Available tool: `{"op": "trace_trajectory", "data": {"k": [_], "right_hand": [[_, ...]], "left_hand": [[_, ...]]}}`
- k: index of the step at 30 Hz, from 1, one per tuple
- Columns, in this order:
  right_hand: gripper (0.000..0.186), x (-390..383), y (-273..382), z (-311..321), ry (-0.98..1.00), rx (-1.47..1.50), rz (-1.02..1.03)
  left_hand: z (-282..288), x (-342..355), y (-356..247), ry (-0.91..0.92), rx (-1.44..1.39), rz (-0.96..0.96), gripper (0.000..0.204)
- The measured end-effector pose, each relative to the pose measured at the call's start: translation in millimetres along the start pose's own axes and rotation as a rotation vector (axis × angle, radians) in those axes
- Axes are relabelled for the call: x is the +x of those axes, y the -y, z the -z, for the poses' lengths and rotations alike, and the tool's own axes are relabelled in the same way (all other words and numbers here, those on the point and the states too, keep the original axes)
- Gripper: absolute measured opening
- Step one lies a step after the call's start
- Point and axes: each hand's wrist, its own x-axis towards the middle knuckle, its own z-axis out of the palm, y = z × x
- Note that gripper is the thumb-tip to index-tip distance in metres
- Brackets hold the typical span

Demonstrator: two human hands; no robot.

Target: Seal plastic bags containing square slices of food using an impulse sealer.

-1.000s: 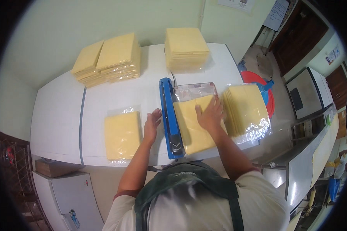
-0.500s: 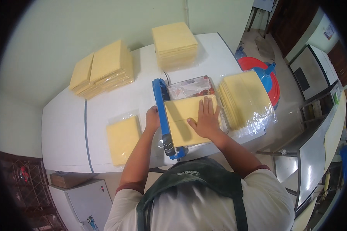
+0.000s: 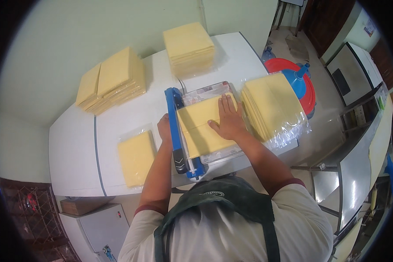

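My right hand [image 3: 227, 120] lies spread on a yellow folded pack [image 3: 198, 135], which rests on a tray [image 3: 220, 157] right of a long blue bag sealer [image 3: 173, 124]. My left hand [image 3: 163, 129] is curled at the sealer's left side; what its fingertips hold is hidden. A bagged yellow pack [image 3: 135, 159] lies left of my left forearm. A stack of yellow packs with clear plastic [image 3: 273, 105] sits just right of my right hand.
Yellow stacks [image 3: 111, 78] [image 3: 188, 41] stand at the back of the white table [image 3: 72, 148], against the wall. Beyond its right edge are a red tub [image 3: 310, 94] and blue plastic vessel [image 3: 294, 83]. A white fridge [image 3: 96, 231] stands below left, metal-topped furniture [image 3: 349, 183] at right.
My left hand has closed and moved up against the sealer. My right hand stays spread on the pack, whose end now lies at the sealer's bar. The view has shifted.
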Motion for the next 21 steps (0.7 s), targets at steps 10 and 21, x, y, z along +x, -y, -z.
{"op": "trace_trajectory", "data": {"k": [10,21], "right_hand": [[0.092,-7,-31,9,-0.119,0.183,-0.049],[0.094,7,-24,-33,-0.079,-0.211,0.047]], "left_hand": [[108,17,-90,-0.055,-0.604,-0.01,0.063],[-68,-100,-98,0.352,0.336,-0.523,0.074]]}}
